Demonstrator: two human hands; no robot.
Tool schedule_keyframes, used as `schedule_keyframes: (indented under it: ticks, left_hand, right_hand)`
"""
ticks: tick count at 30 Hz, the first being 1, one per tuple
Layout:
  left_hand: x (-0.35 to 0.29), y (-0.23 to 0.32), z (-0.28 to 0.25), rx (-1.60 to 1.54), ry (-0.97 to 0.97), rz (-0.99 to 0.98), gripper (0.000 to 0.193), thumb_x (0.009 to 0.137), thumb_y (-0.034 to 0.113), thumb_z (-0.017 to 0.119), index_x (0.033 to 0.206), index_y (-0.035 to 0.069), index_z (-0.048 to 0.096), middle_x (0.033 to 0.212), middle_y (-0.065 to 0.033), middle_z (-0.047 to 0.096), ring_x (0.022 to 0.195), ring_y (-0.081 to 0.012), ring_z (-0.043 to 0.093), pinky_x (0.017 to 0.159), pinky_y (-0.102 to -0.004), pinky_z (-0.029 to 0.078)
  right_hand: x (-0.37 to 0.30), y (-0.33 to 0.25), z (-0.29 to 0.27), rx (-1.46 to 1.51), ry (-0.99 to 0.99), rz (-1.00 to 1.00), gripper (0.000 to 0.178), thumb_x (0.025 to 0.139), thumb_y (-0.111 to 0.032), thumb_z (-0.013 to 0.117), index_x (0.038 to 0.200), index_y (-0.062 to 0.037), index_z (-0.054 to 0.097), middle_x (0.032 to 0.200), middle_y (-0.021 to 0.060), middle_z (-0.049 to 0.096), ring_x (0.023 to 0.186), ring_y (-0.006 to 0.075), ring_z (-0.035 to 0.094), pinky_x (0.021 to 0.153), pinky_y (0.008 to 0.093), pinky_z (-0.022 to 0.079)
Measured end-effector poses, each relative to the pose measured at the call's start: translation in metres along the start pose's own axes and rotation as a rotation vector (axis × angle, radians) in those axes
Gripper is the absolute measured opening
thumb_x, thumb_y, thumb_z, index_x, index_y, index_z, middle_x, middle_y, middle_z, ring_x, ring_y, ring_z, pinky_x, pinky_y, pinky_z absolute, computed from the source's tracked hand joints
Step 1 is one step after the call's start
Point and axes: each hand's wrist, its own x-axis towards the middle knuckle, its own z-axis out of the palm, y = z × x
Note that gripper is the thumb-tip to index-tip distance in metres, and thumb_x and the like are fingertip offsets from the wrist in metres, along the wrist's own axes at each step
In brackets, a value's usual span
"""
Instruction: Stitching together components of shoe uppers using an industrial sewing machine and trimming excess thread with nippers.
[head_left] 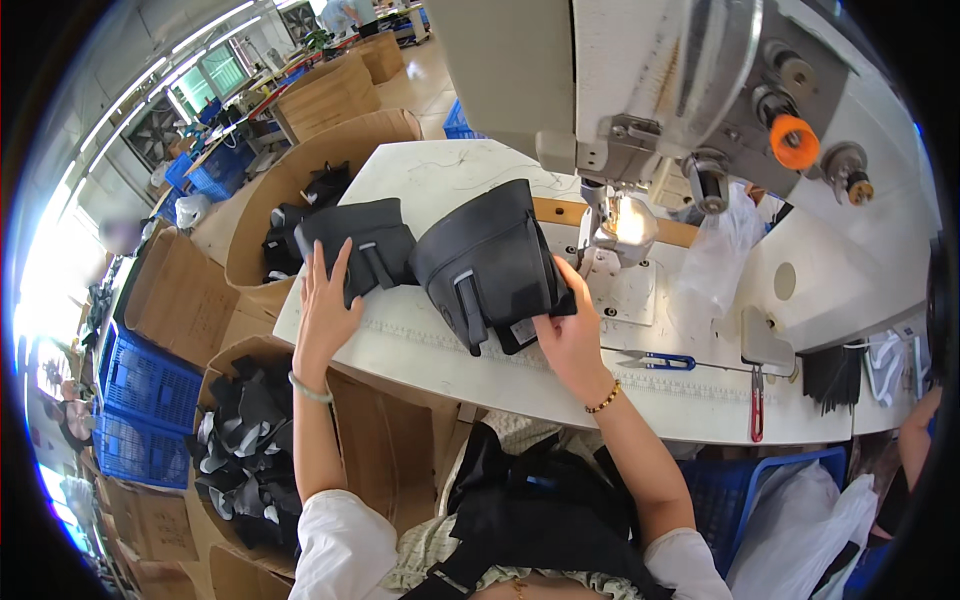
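Note:
My right hand (577,345) pinches the lower right edge of a curved black sewn piece (490,262), thumb in front. A strap loop with a grey strip shows on that piece, which stands tilted on the white sewing table (440,375). To its left lies a second black sewn piece (372,235) with a similar strap, touching or nearly touching the first. My left hand (328,305) rests on this second piece with its fingers spread. The sewing machine's needle and presser foot area (605,235), lit by a lamp, is just right of the first piece.
Blue-handled thread snips (665,361) and red-handled snips (757,405) lie near the table's front edge. Cardboard boxes of black pieces (255,440) stand at the left, near blue crates (150,385). Black material (545,490) covers my lap. A blue basket (740,500) with plastic bags stands at the lower right.

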Motion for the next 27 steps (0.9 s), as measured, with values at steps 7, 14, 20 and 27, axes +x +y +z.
schedule_keyframes:
  ticks: [7, 14, 20, 27]
  left_hand:
    - [-0.016, 0.145, -0.011, -0.143, 0.002, 0.487, 0.069, 0.07, 0.008, 0.06, 0.135, 0.004, 0.035, 0.14, -0.0204, 0.031, 0.131, -0.0352, 0.029, 0.106, -0.0419, 0.026]
    - [0.021, 0.139, 0.047, 0.267, 0.281, 0.517, 0.051, 0.081, 0.009, 0.046, 0.13, -0.006, 0.037, 0.128, -0.0222, 0.046, 0.115, -0.035, 0.049, 0.096, -0.04, 0.04]
    - [0.085, 0.163, 0.061, 0.246, 0.442, 0.47, 0.045, 0.078, 0.012, 0.049, 0.119, -0.007, 0.046, 0.115, -0.0193, 0.055, 0.107, -0.031, 0.054, 0.089, -0.0373, 0.046]
    - [0.152, 0.186, 0.101, 0.041, 0.44, 0.659, 0.015, 0.069, 0.008, 0.054, 0.082, 0.002, 0.06, 0.082, -0.0133, 0.061, 0.079, -0.0304, 0.058, 0.068, -0.0387, 0.046]
  right_hand:
    - [0.003, -0.006, 0.005, -0.031, -0.05, 0.008, 0.065, 0.076, -0.007, 0.064, 0.133, -0.0074, 0.033, 0.119, 0.015, 0.05, 0.068, 0.0254, 0.061, 0.059, 0.0338, 0.049]
    - [-0.022, -0.013, -0.028, -0.495, -0.075, -0.108, 0.04, 0.083, -0.017, 0.061, 0.118, -0.0041, 0.05, 0.091, 0.0109, 0.062, 0.063, 0.022, 0.062, 0.053, 0.0319, 0.048]
    - [-0.012, -0.002, -0.092, -0.15, 0.349, 0.053, 0.027, 0.085, -0.014, 0.059, 0.109, -0.0046, 0.053, 0.088, 0.0065, 0.062, 0.061, 0.0109, 0.059, 0.051, 0.0249, 0.047]
    - [0.092, 0.053, -0.115, -0.062, 0.232, 0.087, 0.033, 0.084, -0.011, 0.059, 0.114, -0.0018, 0.048, 0.097, 0.0092, 0.06, 0.08, 0.0134, 0.058, 0.062, 0.0273, 0.049]
